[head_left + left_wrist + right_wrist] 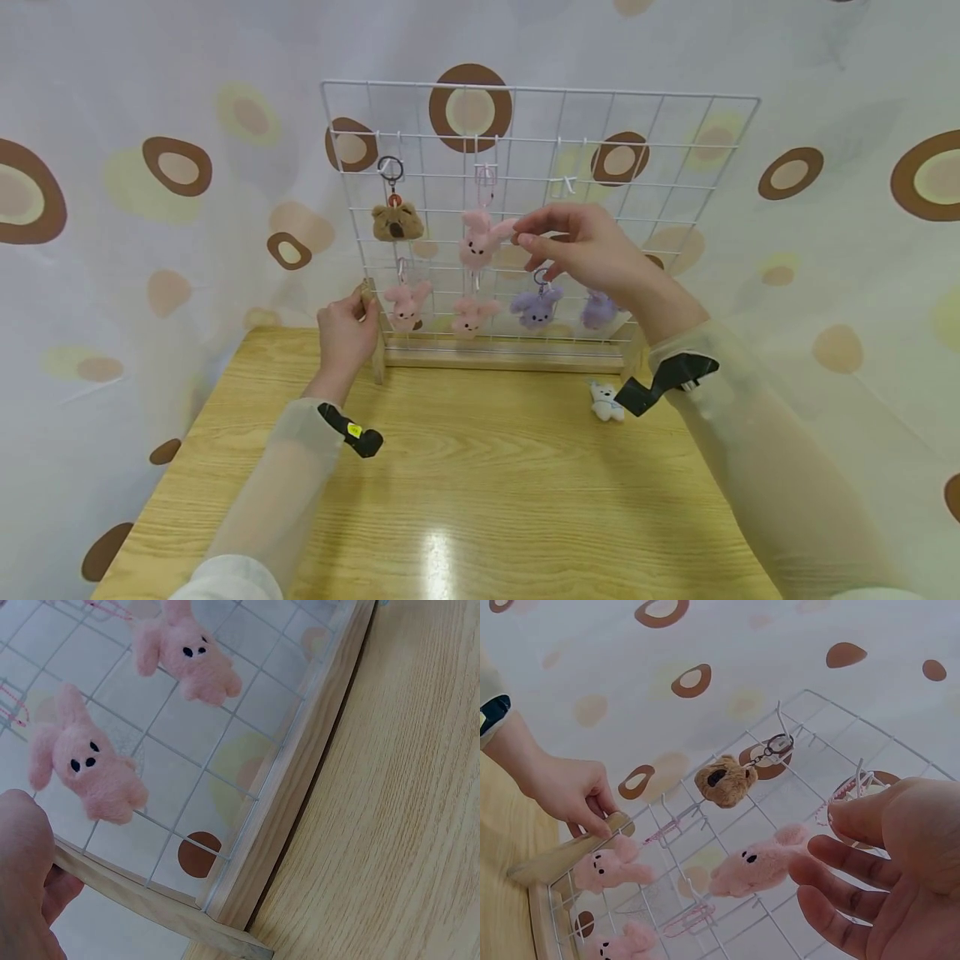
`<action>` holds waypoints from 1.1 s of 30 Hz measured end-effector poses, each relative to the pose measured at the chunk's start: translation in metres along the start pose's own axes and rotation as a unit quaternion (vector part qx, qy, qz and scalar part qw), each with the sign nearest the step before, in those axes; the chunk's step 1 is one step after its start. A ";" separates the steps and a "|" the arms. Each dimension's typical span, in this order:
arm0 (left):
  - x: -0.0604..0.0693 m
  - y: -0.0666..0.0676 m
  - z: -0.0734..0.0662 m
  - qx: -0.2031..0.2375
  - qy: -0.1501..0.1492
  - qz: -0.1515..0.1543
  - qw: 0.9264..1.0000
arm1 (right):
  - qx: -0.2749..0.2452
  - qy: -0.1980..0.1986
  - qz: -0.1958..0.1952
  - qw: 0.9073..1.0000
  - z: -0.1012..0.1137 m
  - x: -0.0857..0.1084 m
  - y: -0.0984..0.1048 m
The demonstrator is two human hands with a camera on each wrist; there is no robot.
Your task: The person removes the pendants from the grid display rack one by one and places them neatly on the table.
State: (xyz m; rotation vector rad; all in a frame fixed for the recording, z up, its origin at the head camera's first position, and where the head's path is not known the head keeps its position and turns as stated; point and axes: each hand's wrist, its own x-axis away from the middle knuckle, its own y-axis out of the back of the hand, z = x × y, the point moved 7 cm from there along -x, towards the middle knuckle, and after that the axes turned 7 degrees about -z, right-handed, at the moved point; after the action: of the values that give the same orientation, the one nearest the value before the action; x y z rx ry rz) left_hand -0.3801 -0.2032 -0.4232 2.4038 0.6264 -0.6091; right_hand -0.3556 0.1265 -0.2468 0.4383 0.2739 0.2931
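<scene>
Pink bunny plush [477, 243] hanging from the wire grid [566, 89], a bit below the top edge

Right hand [588, 242] is by its ear, fingers loosely bent and parted, can't tell if they're touching. Left hand [347, 329] pinches the wooden post [378, 362] at the grid's left edge; brown plush [386, 227] hangs above.

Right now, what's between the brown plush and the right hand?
In the head view, the upper pink plush hangs between the brown plush and the right hand.
</scene>
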 end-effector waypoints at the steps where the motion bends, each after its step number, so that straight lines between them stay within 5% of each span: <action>1: 0.000 0.000 0.000 0.000 0.000 0.000 1.000 | -0.003 -0.001 0.000 1.000 0.001 -0.001 -0.001; 33: 0.001 0.002 -0.004 0.006 -0.007 -0.003 1.000 | 0.040 0.012 -0.070 0.997 0.024 -0.042 -0.024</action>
State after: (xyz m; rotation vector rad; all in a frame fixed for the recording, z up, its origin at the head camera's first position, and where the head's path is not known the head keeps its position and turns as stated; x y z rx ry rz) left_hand -0.3769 -0.2024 -0.4202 2.4079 0.6268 -0.6332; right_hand -0.3816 0.0825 -0.2283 0.4920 0.3396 0.1513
